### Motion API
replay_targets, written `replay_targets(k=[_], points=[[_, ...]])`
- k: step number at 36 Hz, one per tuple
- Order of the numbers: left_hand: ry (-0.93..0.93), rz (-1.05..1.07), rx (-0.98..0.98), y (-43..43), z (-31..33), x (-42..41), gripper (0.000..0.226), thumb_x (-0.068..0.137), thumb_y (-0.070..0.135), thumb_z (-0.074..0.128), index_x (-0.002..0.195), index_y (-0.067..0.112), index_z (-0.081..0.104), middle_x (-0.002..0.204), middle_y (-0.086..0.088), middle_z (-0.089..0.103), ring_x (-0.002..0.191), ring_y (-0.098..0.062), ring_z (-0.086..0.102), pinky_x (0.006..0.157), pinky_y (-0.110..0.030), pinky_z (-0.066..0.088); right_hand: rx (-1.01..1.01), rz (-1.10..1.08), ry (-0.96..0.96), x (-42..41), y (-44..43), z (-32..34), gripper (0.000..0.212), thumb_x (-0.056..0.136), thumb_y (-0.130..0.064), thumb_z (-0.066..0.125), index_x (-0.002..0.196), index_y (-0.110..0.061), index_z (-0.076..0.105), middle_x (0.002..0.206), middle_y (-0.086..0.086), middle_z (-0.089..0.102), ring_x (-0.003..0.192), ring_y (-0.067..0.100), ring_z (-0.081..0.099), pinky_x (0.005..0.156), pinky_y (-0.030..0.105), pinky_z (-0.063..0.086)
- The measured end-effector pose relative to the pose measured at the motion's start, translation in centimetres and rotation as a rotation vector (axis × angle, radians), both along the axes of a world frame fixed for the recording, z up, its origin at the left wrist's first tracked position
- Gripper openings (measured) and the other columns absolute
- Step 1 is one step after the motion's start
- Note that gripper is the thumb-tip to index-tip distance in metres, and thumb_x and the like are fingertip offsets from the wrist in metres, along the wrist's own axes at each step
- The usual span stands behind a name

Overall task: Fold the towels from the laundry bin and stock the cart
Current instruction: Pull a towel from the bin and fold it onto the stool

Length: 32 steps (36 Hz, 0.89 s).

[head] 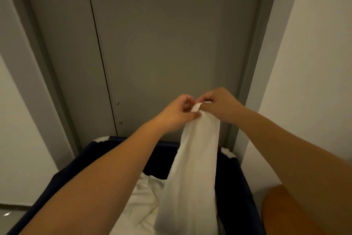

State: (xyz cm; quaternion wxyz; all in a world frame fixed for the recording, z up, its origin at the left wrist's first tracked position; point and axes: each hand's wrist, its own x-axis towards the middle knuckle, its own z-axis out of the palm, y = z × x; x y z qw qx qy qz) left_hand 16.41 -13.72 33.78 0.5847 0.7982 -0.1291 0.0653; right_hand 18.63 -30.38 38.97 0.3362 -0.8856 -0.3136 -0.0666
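Observation:
A white towel [192,168] hangs in a long bunched strip above the dark blue laundry bin [238,183]. Its top edge is held up in front of me. My left hand [177,114] pinches that top edge with thumb and curled fingers. Close beside it, my right hand [217,104] grips the same edge, fingers curled over the cloth. The two hands almost touch. More white towels [141,202] lie crumpled inside the bin below. The cart is not in view.
A grey door [162,44] in a grey frame stands directly behind the bin. White walls flank it on both sides. A rounded orange-brown surface [282,213] shows at the lower right, beside the bin.

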Motion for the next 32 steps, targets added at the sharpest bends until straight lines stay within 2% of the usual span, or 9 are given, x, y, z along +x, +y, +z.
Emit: replay_targets(k=[4,7,11,14,17,20,24,28,32], points=[[-0.028,0.031,0.099,-0.4,-0.7,-1.1,0.031,0.076,0.025,0.075,0.092,0.025,0.047,0.102,-0.007,0.063,0.092,-0.019,0.062,0.080,-0.037,0.053,-0.008,0.020,0.002,-0.6,-0.1,-0.7,0.011,0.086,-0.014,0.064,0.089,-0.016,0.075,0.077,-0.008,0.065,0.070,0.001,0.059,0.068,0.020,0.050],[-0.043,0.060,0.099,-1.0,-0.7,-1.6,0.019,0.084,0.011,0.067,0.087,0.015,0.049,0.088,-0.006,0.058,0.080,-0.017,0.056,0.072,-0.034,0.047,-0.028,0.031,-0.008,-1.2,-0.5,-0.6,0.011,0.088,-0.015,0.064,0.091,-0.017,0.074,0.075,-0.015,0.062,0.069,0.000,0.058,0.067,0.016,0.049],[-0.071,0.096,0.094,-1.4,-0.4,-2.4,0.015,0.087,0.003,0.062,0.079,0.016,0.058,0.077,-0.002,0.059,0.072,-0.013,0.055,0.068,-0.030,0.045,-0.129,0.019,-0.032,-1.5,-1.4,-0.1,0.010,0.090,-0.020,0.063,0.094,-0.019,0.072,0.081,-0.008,0.063,0.075,0.005,0.058,0.073,0.022,0.049],[-0.029,0.074,0.046,-1.7,-0.1,-3.2,0.013,0.088,0.002,0.063,0.082,0.012,0.068,0.078,-0.003,0.067,0.073,-0.011,0.061,0.070,-0.027,0.050,-0.208,-0.007,-0.032,-1.8,-1.9,0.2,0.013,0.090,-0.022,0.063,0.098,-0.017,0.072,0.085,-0.005,0.062,0.076,0.007,0.057,0.079,0.027,0.052],[0.002,0.074,0.032,-2.1,0.0,-3.5,0.010,0.089,0.008,0.066,0.093,0.004,0.074,0.089,-0.011,0.073,0.079,-0.015,0.066,0.076,-0.030,0.055,-0.211,-0.026,-0.008,-2.1,-2.5,0.2,0.013,0.090,-0.024,0.064,0.096,-0.017,0.073,0.083,-0.007,0.062,0.074,0.007,0.058,0.074,0.022,0.052],[-0.035,0.117,0.008,-2.6,0.0,-3.7,0.011,0.090,0.013,0.066,0.090,0.010,0.076,0.084,-0.004,0.074,0.075,-0.009,0.067,0.069,-0.022,0.054,-0.172,-0.052,0.028,-2.2,-3.1,0.2,0.012,0.088,-0.027,0.066,0.092,-0.018,0.073,0.080,-0.007,0.063,0.076,0.009,0.060,0.070,0.020,0.051],[-0.086,0.175,-0.071,-3.4,0.3,-3.8,0.016,0.091,0.011,0.064,0.085,0.020,0.077,0.080,0.004,0.074,0.075,-0.006,0.067,0.070,-0.020,0.053,0.049,-0.101,0.180,-1.9,-4.7,-0.6,0.016,0.084,-0.028,0.072,0.089,-0.013,0.073,0.088,0.003,0.069,0.084,0.019,0.065,0.079,0.031,0.055],[-0.138,0.197,-0.134,-3.6,0.6,-3.7,0.020,0.091,0.007,0.063,0.082,0.021,0.074,0.081,0.004,0.073,0.075,-0.007,0.066,0.073,-0.022,0.053,0.364,-0.071,0.462,-2.2,-5.4,-3.1,0.019,0.081,-0.020,0.075,0.097,-0.010,0.073,0.096,0.004,0.073,0.095,0.024,0.067,0.093,0.042,0.052],[-0.138,0.186,-0.140,-3.3,0.8,-3.7,0.016,0.091,0.006,0.063,0.085,0.016,0.075,0.087,0.002,0.074,0.079,-0.008,0.067,0.073,-0.020,0.053,0.730,-0.089,0.642,-2.6,-4.9,-4.8,0.014,0.084,-0.015,0.070,0.095,-0.005,0.072,0.094,0.006,0.074,0.094,0.027,0.068,0.088,0.040,0.055]])
